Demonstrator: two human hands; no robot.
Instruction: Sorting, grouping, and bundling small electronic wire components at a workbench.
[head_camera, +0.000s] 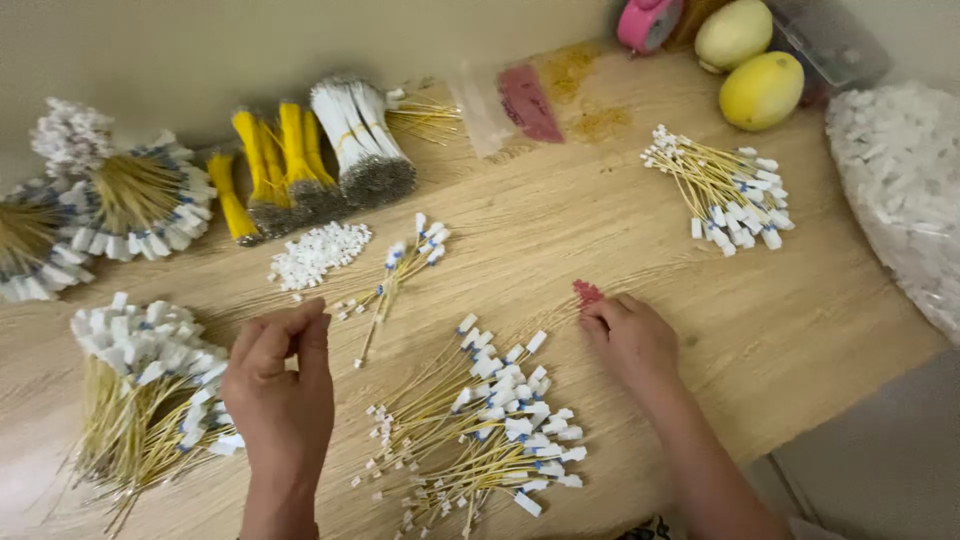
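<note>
My left hand (282, 385) hovers over the wooden table (800, 330) with its fingers pinched together; whether something small sits between them I cannot tell. It is just below a heap of small white plastic connectors (318, 252). My right hand (630, 338) rests on the table with its fingertips on thin yellow wires near a small red piece (587, 292). Between my hands lies a loose pile of yellow wires with white connectors (490, 420). A few more such wires (402, 268) lie above it.
Bundles of finished wires lie at the left (140, 385) (135, 200) and upper right (725, 190). Yellow and white wire bundles (310, 155) line the wall. Two yellow-green fruits (762, 90), a pink tape roll (648, 22) and a bag of white connectors (900, 180) sit at the right.
</note>
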